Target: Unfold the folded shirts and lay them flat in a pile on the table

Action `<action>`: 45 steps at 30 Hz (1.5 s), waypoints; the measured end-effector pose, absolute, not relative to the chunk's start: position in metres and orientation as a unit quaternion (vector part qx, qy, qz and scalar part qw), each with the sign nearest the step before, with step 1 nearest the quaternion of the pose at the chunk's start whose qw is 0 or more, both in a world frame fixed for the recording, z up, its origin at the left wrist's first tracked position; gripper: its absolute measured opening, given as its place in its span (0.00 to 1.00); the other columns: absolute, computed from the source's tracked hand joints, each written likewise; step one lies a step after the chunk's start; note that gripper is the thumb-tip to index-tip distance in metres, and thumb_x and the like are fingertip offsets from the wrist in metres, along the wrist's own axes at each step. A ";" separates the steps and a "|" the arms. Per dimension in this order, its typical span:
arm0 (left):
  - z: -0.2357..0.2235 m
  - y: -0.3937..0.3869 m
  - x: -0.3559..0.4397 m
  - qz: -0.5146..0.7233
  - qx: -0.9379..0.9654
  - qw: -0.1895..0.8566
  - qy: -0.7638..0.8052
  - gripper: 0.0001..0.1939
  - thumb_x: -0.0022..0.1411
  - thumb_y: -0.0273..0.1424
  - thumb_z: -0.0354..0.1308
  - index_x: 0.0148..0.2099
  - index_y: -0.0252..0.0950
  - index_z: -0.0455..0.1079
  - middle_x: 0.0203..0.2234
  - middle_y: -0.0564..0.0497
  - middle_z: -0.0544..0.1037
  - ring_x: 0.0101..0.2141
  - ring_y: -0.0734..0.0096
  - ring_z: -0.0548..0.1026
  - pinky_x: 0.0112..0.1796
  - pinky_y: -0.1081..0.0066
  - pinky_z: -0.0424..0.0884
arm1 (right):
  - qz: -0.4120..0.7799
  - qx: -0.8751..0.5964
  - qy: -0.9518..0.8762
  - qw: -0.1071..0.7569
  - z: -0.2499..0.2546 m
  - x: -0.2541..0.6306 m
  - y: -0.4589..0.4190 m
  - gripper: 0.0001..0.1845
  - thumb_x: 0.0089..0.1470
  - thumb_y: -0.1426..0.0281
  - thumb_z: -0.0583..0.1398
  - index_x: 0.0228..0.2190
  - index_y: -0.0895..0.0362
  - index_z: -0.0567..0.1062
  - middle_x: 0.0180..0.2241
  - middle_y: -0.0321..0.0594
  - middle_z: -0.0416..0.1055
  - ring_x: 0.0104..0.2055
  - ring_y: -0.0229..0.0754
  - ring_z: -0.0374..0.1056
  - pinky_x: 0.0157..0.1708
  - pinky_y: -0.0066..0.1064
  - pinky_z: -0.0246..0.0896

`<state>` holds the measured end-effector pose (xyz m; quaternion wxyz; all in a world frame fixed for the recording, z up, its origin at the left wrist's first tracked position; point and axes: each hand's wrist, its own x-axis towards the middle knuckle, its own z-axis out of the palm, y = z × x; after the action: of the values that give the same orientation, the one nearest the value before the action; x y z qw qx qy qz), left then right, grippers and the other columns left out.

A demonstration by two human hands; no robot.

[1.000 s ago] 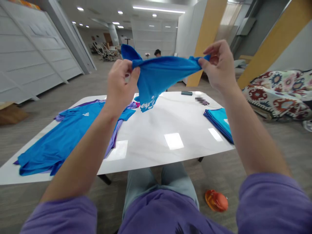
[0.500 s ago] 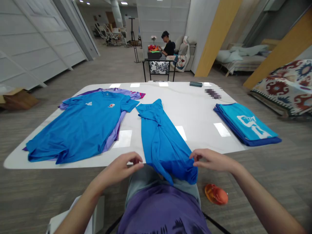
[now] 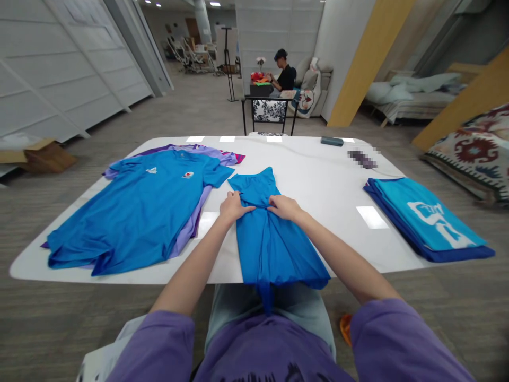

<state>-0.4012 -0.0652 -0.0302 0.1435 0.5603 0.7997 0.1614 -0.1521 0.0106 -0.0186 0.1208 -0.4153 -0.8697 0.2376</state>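
Blue garment (image 3: 260, 241) pt. hidden by L hand (image 3: 234, 207) & R hand (image 3: 285, 207), dark item (image 3: 362, 158) pixelated, patterned cover (image 3: 475, 154) cut @ R edge

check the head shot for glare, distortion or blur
Head view: bright rectangular reflections glare off the white table; wide-angle distortion seems to tilt the yellow pillar; the dark item near the table's far right corner is pixelated; left hand and right hand look sharp.

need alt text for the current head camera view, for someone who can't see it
A person's left hand and right hand touch a partly folded blue garment on a white table, its near end hanging over the edge. Left of it, a blue T-shirt lies spread over purple clothing; to the right sits a folded stack with turquoise cloth on top.
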 end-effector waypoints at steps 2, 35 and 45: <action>-0.034 -0.070 -0.413 0.172 0.580 0.166 0.779 0.50 0.59 0.54 0.76 0.74 0.41 0.60 0.58 0.38 0.81 0.58 0.44 0.82 0.52 0.59 0.76 | 0.256 -0.414 -0.863 0.130 -0.016 -0.131 0.027 0.10 0.61 0.62 0.72 0.36 0.51 0.78 0.39 0.40 0.83 0.42 0.48 0.79 0.43 0.34 0.71; 0.038 -0.101 -0.460 0.418 0.410 0.481 0.652 0.27 0.71 0.55 0.47 0.42 0.39 0.75 0.44 0.39 0.87 0.46 0.51 0.86 0.47 0.53 0.86 | 0.245 -0.446 -0.738 0.444 0.115 -0.065 0.032 0.16 0.74 0.50 0.52 0.47 0.48 0.69 0.32 0.35 0.67 0.35 0.46 0.67 0.42 0.39 0.68; 0.040 -0.287 -0.412 0.325 0.513 0.629 0.485 0.31 0.56 0.50 0.80 0.57 0.39 0.85 0.52 0.45 0.87 0.53 0.50 0.84 0.56 0.58 0.81 | 0.336 -0.250 -0.787 0.453 0.240 -0.098 -0.117 0.23 0.76 0.46 0.55 0.48 0.52 0.74 0.43 0.37 0.71 0.47 0.44 0.74 0.49 0.39 0.76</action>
<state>-0.4120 -0.2874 0.0403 0.6292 0.5134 0.4848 0.3247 -0.0978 -0.1175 0.2397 0.4528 -0.2498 -0.7871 0.3361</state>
